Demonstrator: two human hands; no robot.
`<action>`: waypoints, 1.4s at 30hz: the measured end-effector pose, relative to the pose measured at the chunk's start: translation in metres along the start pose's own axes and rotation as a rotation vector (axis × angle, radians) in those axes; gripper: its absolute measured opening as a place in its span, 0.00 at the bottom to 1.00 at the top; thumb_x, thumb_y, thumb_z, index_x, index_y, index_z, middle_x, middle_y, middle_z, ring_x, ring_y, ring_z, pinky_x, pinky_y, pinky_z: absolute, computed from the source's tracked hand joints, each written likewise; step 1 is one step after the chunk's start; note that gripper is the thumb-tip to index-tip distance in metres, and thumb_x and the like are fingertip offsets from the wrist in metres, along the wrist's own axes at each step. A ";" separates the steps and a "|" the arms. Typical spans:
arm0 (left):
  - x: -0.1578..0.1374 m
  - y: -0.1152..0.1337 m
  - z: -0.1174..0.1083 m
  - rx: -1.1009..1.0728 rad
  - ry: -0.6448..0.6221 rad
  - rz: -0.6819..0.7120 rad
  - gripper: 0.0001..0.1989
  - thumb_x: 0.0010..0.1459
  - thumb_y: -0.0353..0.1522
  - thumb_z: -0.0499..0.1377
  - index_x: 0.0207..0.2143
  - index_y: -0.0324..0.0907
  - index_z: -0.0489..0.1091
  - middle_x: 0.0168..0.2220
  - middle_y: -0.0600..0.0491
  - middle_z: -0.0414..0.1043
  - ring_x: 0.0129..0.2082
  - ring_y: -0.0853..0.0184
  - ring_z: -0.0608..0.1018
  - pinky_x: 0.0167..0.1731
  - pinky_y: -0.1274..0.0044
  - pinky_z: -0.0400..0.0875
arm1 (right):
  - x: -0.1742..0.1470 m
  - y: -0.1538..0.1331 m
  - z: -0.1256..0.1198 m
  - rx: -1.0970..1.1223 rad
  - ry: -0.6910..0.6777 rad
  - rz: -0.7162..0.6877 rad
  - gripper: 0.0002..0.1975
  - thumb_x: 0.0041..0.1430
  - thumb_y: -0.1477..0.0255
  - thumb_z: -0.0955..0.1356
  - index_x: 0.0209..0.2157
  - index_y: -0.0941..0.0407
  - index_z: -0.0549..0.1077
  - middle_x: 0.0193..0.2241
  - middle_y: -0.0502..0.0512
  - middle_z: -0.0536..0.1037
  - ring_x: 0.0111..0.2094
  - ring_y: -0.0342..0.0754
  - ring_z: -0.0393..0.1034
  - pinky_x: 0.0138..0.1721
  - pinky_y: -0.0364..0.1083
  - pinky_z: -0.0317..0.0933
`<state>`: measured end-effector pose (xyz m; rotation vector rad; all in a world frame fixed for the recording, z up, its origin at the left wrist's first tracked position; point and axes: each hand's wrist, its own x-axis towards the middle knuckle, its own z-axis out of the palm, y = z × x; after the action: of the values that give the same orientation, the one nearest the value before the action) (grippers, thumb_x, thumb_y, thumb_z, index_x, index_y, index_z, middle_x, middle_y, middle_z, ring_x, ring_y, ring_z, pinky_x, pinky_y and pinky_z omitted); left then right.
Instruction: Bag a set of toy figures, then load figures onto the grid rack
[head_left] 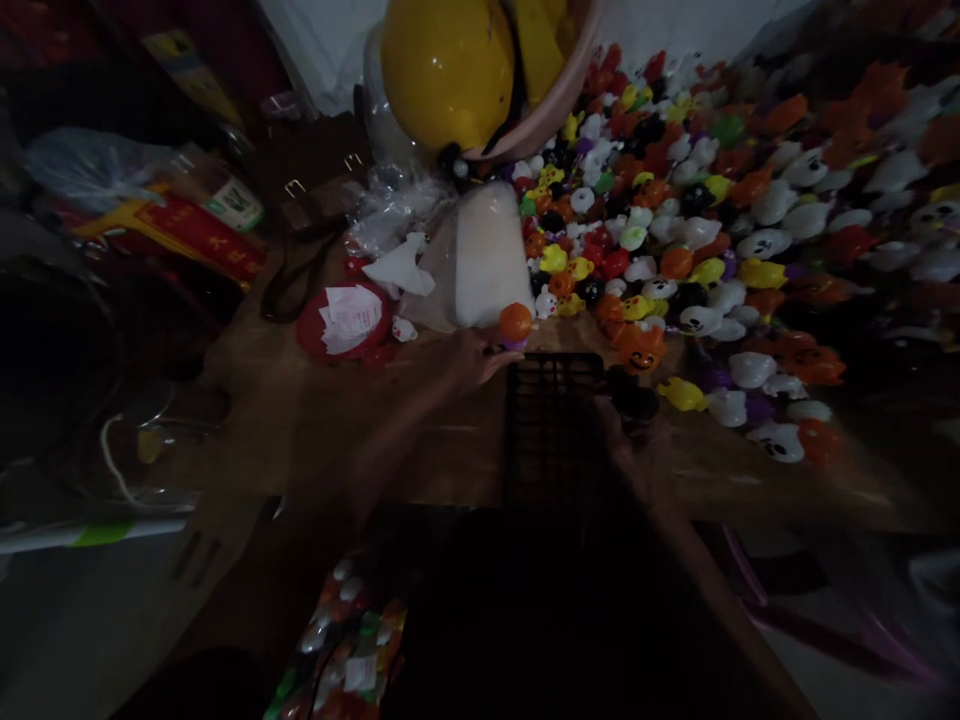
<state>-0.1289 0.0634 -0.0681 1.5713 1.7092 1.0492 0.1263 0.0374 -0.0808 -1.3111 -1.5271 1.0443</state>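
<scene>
My left hand (478, 362) is closed in a pinch around a small orange toy figure (516, 321) with a purple base. It hovers at the upper left corner of a black gridded tray (513, 440), whose compartments look dark. On the tray's right side, my right hand (634, 450) has its fingers curled by a dark rounded toy (634, 396); it seems to grip it, though the dim light hides the details. An orange pumpkin-faced toy (642, 348) lies just beyond that hand, and a yellow toy (682, 393) is to its right.
A big pile of small toys (697, 235) covers the table's right and back. Behind the tray lie a white block in plastic (491, 250) and a red dish (311, 335) with paper. A pink basin (551, 120) holds yellow things. A bag of toys (349, 640) hangs below the table edge.
</scene>
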 end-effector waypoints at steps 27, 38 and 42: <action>-0.002 -0.001 -0.003 0.015 -0.088 0.111 0.10 0.56 0.35 0.69 0.39 0.40 0.81 0.38 0.48 0.82 0.41 0.58 0.81 0.48 0.72 0.74 | -0.002 -0.005 0.001 -0.066 0.005 0.050 0.18 0.59 0.52 0.69 0.35 0.53 0.76 0.34 0.59 0.81 0.37 0.56 0.76 0.41 0.54 0.72; -0.009 -0.019 0.033 0.071 0.114 0.209 0.07 0.61 0.30 0.65 0.41 0.39 0.79 0.37 0.52 0.83 0.36 0.64 0.83 0.40 0.77 0.76 | 0.008 0.016 0.002 0.056 0.025 -0.001 0.23 0.57 0.49 0.71 0.38 0.56 0.76 0.35 0.57 0.81 0.36 0.53 0.75 0.41 0.52 0.71; -0.019 -0.007 0.038 0.158 0.169 0.190 0.09 0.60 0.31 0.67 0.44 0.40 0.79 0.40 0.49 0.83 0.39 0.61 0.84 0.43 0.73 0.77 | 0.017 0.016 -0.011 -0.068 0.005 -0.031 0.26 0.56 0.46 0.69 0.36 0.57 0.76 0.33 0.59 0.81 0.35 0.54 0.75 0.37 0.52 0.69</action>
<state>-0.0987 0.0506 -0.0956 1.8185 1.8203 1.1955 0.1396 0.0571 -0.0919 -1.3310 -1.5864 0.9773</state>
